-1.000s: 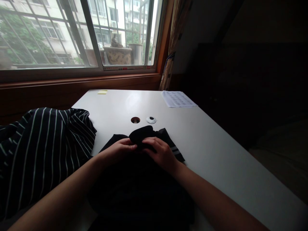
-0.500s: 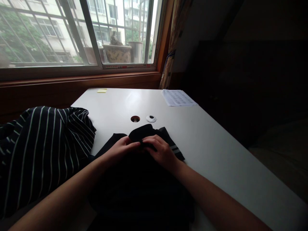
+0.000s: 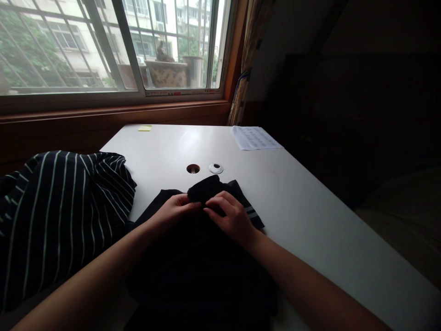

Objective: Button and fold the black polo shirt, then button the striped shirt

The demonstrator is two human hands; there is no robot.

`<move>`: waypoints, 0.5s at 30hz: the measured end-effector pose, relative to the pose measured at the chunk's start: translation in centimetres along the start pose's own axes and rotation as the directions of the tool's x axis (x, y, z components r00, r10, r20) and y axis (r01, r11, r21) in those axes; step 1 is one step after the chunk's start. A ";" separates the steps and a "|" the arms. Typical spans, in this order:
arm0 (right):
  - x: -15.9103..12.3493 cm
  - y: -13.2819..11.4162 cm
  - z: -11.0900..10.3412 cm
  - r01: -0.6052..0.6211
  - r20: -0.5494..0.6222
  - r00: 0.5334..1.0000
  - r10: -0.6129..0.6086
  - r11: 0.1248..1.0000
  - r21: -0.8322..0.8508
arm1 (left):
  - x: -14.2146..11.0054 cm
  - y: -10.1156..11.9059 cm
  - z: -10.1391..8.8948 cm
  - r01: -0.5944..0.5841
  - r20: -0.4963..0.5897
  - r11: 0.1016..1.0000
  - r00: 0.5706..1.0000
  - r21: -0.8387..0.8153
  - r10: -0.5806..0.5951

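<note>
A black garment (image 3: 206, 271) lies spread over the near part of the white table, with pale stripes on its right sleeve end. Near its top, a raised fold that looks like a collar (image 3: 206, 186) stands up between my hands. My left hand (image 3: 177, 207) pinches the cloth at the left of this fold, thumb towards the middle. Close by on the right, my right hand (image 3: 232, 214) pinches the same area with bent fingers. The fingertips nearly meet, and the dark cloth hides exactly what they grip.
A dark striped cloth (image 3: 69, 202) lies heaped at the left. On the white table (image 3: 310, 216) are a round hole (image 3: 193, 169), a white ring-shaped cover (image 3: 216, 168), printed papers (image 3: 255, 138) and a yellow sticky note (image 3: 144, 128). A barred window (image 3: 103, 50) is behind.
My right fingers have shifted slightly and parted a little more from the thumb. The raised fold between my hands has narrowed and bunched. The striped cloth stays put.
</note>
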State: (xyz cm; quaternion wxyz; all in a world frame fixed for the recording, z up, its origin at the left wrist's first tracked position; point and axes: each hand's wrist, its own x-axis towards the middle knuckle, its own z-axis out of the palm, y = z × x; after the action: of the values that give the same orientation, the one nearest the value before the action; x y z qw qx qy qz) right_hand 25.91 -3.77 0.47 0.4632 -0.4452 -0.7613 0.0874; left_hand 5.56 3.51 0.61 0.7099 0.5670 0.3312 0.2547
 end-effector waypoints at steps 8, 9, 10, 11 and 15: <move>0.1 -0.8 0.4 -0.152 0.018 0.988 0.153 0.987 -0.049 | 0.1 0.1 0.3 -0.089 -0.030 0.977 0.995 0.193 0.097; 0.1 -0.9 0.4 -0.175 0.019 0.984 0.176 0.982 -0.067 | 0.1 0.1 0.4 -0.106 -0.036 0.969 0.993 0.224 0.116; 0.1 -0.9 0.4 -0.195 0.016 0.980 0.197 0.977 -0.083 | 0.1 0.1 0.4 -0.122 -0.044 0.960 0.990 0.253 0.137; 0.1 -1.0 0.5 -0.214 0.012 0.976 0.216 0.972 -0.095 | 0.1 0.1 0.4 -0.137 -0.052 0.951 0.986 0.277 0.157; 0.0 -1.0 0.5 -0.232 -0.002 0.973 0.233 0.968 -0.094 | 0.3 -0.2 0.4 -0.176 -0.071 0.928 0.975 0.328 0.210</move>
State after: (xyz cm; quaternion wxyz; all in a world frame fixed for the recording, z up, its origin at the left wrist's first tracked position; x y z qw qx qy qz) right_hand 24.86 -4.21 0.75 0.4249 -0.5522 -0.7093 0.1072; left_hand 6.04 3.39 0.38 0.5617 0.6902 0.3473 0.2957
